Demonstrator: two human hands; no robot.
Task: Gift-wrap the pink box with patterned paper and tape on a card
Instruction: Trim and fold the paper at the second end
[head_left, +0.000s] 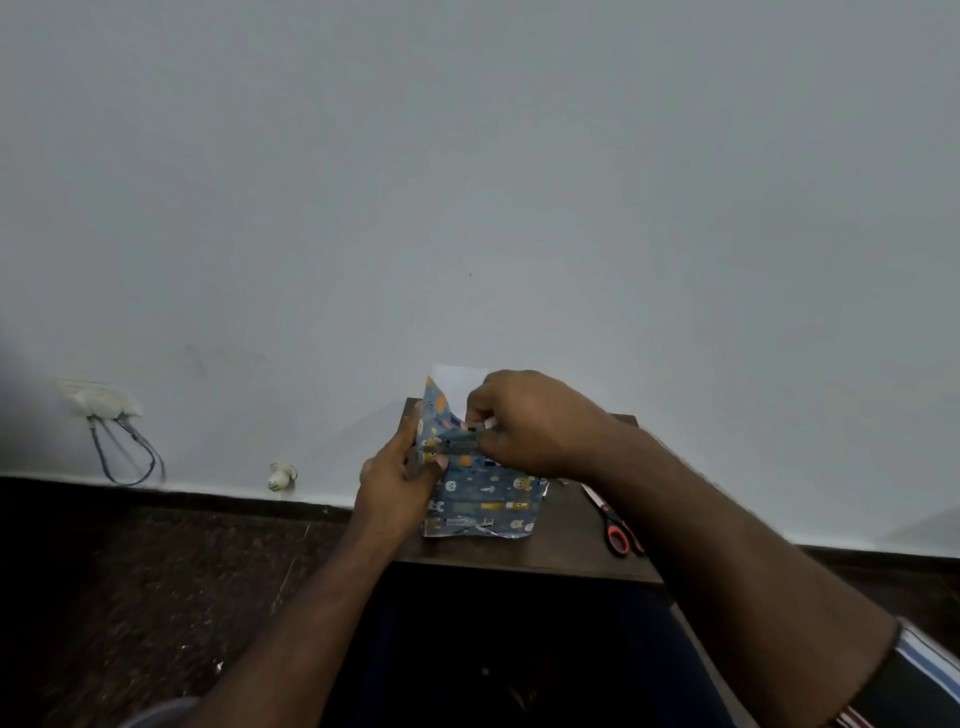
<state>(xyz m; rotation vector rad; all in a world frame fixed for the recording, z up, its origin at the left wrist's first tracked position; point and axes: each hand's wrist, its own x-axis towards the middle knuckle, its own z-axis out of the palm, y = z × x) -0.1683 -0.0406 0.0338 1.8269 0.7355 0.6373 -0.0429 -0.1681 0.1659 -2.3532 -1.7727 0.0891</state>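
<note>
On the small dark bench (571, 540) the box, hidden under blue patterned paper (483, 499), is steadied by the left hand (397, 483) gripping its side while the right hand (524, 421) pinches the far flap, probably to crease it shut, scissors (615, 525) lying nearby.

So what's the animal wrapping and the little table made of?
The wrapping looks like thin printed paper: it creases sharply and its flap shows a plain white back. The table looks like dark brown wood or wood-look board, with a dull, matte top; which one I cannot tell.
</note>
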